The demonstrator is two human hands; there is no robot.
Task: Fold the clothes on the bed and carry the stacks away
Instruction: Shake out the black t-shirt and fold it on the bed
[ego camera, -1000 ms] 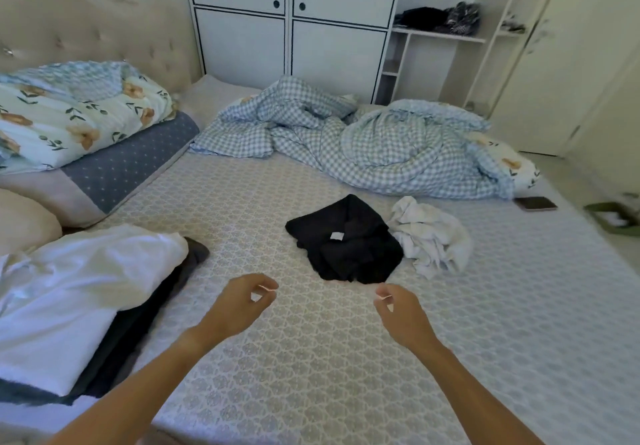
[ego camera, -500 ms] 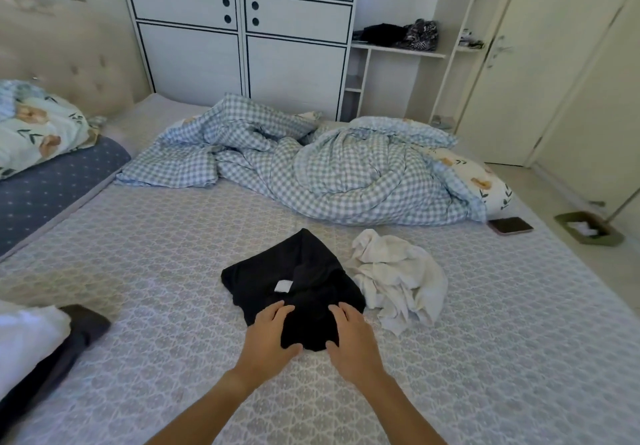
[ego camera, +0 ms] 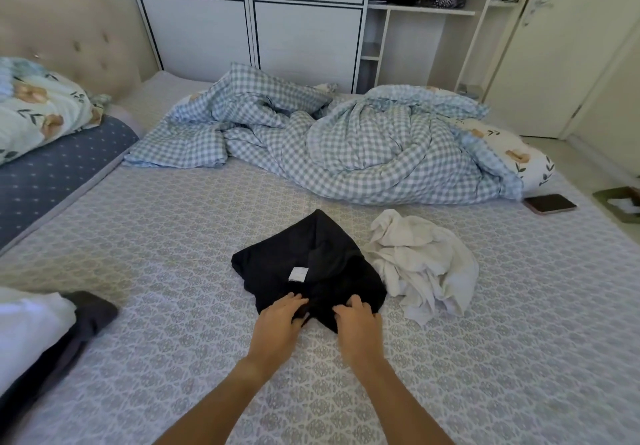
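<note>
A black garment (ego camera: 311,264) with a small white label lies loosely bunched in the middle of the bed (ego camera: 173,236). My left hand (ego camera: 280,323) and my right hand (ego camera: 360,323) are side by side on its near edge, fingers curled into the cloth and gripping it. A crumpled white garment (ego camera: 426,264) lies just right of the black one, touching it. At the left edge a stack of folded clothes (ego camera: 31,333) shows a white piece on top of dark ones.
A rumpled blue checked duvet (ego camera: 329,139) fills the far part of the bed. A phone (ego camera: 550,203) lies near the right edge. Floral pillows (ego camera: 38,105) sit at the left. White cupboards (ego camera: 249,21) and a shelf with dark items stand behind.
Both hands came down from mid-air onto the near edge of the black garment, and their fingers have curled into the cloth. The view has shifted closer to the garment.
</note>
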